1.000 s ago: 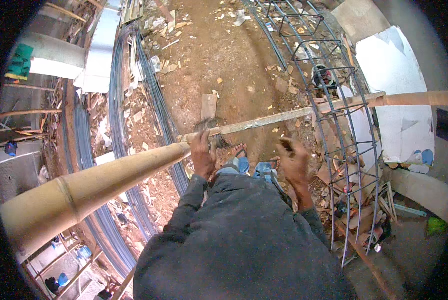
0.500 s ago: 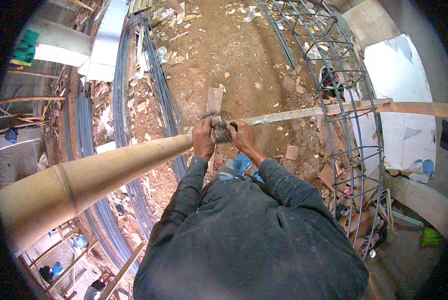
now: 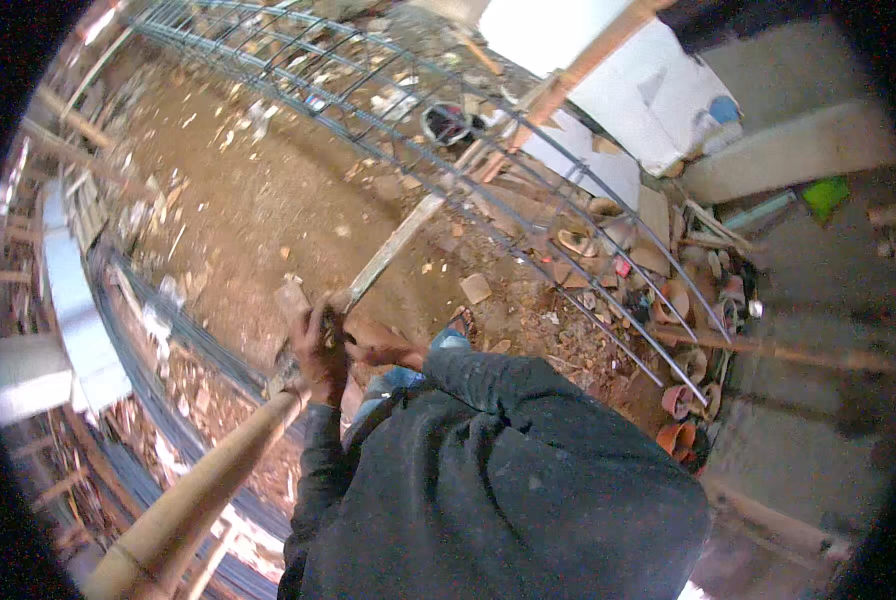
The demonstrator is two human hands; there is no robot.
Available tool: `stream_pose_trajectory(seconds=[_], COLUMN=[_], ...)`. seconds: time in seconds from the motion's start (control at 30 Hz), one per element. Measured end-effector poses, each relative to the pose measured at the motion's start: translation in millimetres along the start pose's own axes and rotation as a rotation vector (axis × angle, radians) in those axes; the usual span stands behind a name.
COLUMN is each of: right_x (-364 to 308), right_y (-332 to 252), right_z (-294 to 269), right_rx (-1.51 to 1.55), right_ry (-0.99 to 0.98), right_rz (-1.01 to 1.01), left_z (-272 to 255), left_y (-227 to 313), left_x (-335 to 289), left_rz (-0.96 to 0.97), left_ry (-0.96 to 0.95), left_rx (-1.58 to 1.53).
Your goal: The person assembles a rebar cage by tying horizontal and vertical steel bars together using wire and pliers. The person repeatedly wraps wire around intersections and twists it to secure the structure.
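Observation:
My left hand and my right hand are close together, both with curled fingers, where a bamboo pole and a pale wooden strip come together. What the fingers hold there is small, dark and blurred, mostly hidden by the hands. The thick bamboo pole runs from the lower left up to my left hand. From just beyond my hands, the wooden strip slants up to the right toward a rebar cage.
Long steel bars lie on the left, near a pale sheet. White panels stand at the upper right beside a concrete beam. Pots and scraps litter the right side. Dirt floor stretches ahead.
My view has swung to the right, so the rebar cage now slants across the upper part. The dark, wiry bundle between my hands is now mostly hidden. My right hand has drawn closer to my left.

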State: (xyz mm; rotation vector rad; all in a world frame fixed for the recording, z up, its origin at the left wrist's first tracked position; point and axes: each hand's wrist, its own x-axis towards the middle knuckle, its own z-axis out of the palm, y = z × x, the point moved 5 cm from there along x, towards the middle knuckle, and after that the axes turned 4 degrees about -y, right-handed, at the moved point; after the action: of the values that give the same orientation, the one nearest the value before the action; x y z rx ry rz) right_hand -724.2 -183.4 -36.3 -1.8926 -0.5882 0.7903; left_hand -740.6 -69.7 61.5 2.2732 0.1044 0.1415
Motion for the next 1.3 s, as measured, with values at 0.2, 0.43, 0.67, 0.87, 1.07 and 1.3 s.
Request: stream_pose_trajectory(seconds=[0.2, 0.43, 0.67, 0.87, 1.07, 1.3], right_x=[-122.4, -249.1, -277.2, -269.1, -258.4, -257.8], right_y=[49.7, 176.7, 211.8, 192.0, 200.1, 36.4], right_z=[-62.9, -34.3, -17.8, -61.3, -86.4, -199.6], right_rx=[0.03, 0.165, 0.087, 0.136, 0.057, -0.378], right_ry=[0.334, 0.748, 0.988, 0.919, 1.071, 1.367], right_rz=[0.121, 0.709, 0.661, 0.426, 0.53, 0.253], left_z=[146.3, 279.5, 288.3, 298.1, 240.1, 149.6], left_y=[209.4, 287.1, 277.1, 276.2, 322.4, 342.9], left_x=[17.5, -7.8, 22.5, 32.8, 41.3, 70.0], left_rz=[0.972, 1.317, 1.296, 1.258, 1.244, 0.853], left_ry=[-0.547, -0.764, -0.399, -0.553, -0.577, -0.409], left_rx=[-0.114, 0.284, -0.092, 0.083, -0.167, -0.331])
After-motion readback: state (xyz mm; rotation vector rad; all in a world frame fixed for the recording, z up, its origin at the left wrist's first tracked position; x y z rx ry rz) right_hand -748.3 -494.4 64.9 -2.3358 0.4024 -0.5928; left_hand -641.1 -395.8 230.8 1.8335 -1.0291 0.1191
